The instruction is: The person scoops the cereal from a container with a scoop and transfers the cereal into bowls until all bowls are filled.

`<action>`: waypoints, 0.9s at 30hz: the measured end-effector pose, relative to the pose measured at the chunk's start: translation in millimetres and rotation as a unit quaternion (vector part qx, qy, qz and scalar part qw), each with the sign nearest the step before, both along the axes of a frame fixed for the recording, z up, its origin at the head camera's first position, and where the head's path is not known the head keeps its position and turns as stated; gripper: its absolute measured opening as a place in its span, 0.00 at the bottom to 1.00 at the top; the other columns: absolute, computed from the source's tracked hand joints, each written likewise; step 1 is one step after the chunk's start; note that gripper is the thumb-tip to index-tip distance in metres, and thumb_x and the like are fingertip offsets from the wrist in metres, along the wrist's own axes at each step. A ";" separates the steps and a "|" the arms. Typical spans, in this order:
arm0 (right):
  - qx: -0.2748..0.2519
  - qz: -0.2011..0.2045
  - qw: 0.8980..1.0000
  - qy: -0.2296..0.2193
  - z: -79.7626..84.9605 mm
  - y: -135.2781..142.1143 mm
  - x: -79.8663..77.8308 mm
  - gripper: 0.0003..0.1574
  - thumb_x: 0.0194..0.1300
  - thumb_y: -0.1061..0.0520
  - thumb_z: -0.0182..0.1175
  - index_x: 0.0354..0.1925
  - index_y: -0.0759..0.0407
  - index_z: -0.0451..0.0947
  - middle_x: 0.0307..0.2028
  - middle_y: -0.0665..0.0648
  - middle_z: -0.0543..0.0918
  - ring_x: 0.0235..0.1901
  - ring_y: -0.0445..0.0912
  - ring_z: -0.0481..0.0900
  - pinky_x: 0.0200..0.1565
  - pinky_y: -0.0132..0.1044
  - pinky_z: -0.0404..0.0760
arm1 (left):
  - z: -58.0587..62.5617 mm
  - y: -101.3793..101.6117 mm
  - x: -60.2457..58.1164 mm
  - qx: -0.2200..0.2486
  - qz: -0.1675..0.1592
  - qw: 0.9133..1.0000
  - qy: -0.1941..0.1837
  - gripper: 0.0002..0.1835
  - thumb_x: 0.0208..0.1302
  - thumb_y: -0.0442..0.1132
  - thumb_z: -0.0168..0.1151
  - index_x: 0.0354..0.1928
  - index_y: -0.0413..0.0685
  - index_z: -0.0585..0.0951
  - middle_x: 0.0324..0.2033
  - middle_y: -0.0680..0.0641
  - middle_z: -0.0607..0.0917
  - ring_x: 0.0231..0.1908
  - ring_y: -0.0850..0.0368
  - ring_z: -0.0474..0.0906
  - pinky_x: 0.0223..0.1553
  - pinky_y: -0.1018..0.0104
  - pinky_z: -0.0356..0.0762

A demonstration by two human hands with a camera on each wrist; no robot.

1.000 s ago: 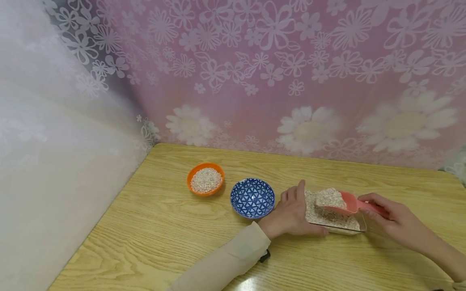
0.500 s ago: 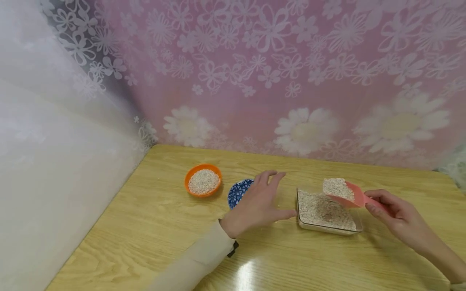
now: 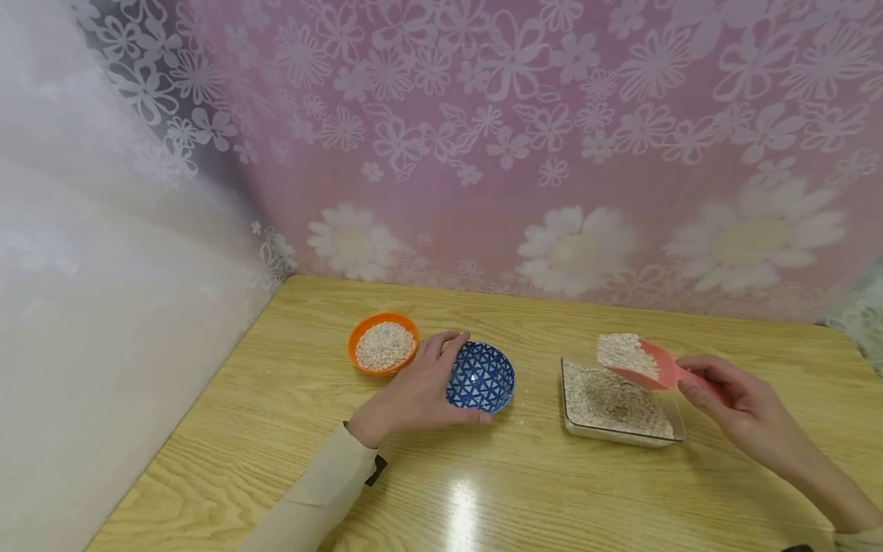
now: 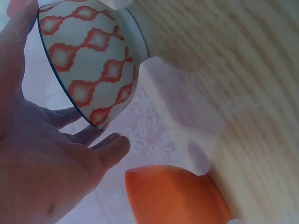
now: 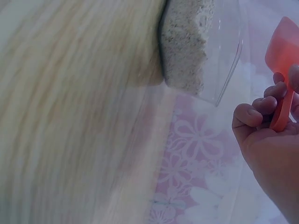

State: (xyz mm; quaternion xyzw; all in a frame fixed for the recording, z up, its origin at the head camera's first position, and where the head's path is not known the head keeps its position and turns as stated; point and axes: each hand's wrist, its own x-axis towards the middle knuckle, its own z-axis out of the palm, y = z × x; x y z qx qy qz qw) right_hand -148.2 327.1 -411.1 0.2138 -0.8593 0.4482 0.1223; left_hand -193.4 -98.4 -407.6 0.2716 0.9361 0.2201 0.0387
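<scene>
My left hand [image 3: 421, 387] spans the left side of a patterned bowl [image 3: 483, 377], thumb at its near rim and fingers at the far rim. The bowl is blue with white triangles inside; red-orange motifs cover its pale outside [image 4: 86, 56] in the left wrist view. It stands on the table. My right hand [image 3: 748, 406] grips the handle of a pink scoop [image 3: 664, 366] heaped with pale oat flakes [image 3: 626, 354]. The scoop hangs above a clear rectangular container [image 3: 621, 438] of the same flakes. In the right wrist view, fingers curl round the scoop's handle [image 5: 282, 114].
An orange bowl [image 3: 353, 360] full of pale flakes stands left of my left hand, close to its fingers. A few stray flakes lie on the wooden table [image 3: 552, 491]. Behind the table hangs a pink flowered curtain [image 3: 441, 199].
My left hand has left the clear container and moved left to the patterned bowl. My right hand has raised the loaded scoop slightly above the container. The bowls and container have not visibly moved.
</scene>
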 end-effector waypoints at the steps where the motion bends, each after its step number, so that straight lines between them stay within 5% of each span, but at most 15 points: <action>1: -0.001 0.001 1.000 0.001 0.9 -2.3 -0.4 0.19 0.70 0.75 0.56 0.56 0.65 0.78 0.39 0.40 0.81 0.26 0.39 0.70 0.24 0.33 0.66 | -0.4 -0.8 -0.3 0.003 -0.001 1.000 -0.014 0.66 0.51 0.73 0.71 0.82 0.50 0.50 0.78 0.43 0.56 0.74 0.45 0.60 0.68 0.45 0.74; 14: -0.013 0.042 0.999 0.015 6.2 -30.9 -10.5 0.19 0.69 0.76 0.57 0.55 0.66 0.78 0.40 0.40 0.82 0.31 0.36 0.78 0.29 0.30 0.75 | -6.2 -2.9 -4.9 0.028 0.006 0.992 -0.126 0.69 0.51 0.69 0.74 0.83 0.51 0.42 0.75 0.38 0.58 0.66 0.43 0.71 0.65 0.45 0.76; 27: 0.021 0.062 0.998 -0.014 18.3 -60.9 -18.8 0.16 0.72 0.69 0.59 0.54 0.57 0.79 0.32 0.43 0.79 0.23 0.41 0.70 0.23 0.34 0.69 | -12.0 6.1 -10.7 0.046 0.005 0.989 -0.140 0.71 0.48 0.67 0.77 0.83 0.52 0.41 0.75 0.38 0.59 0.68 0.42 0.70 0.67 0.43 0.74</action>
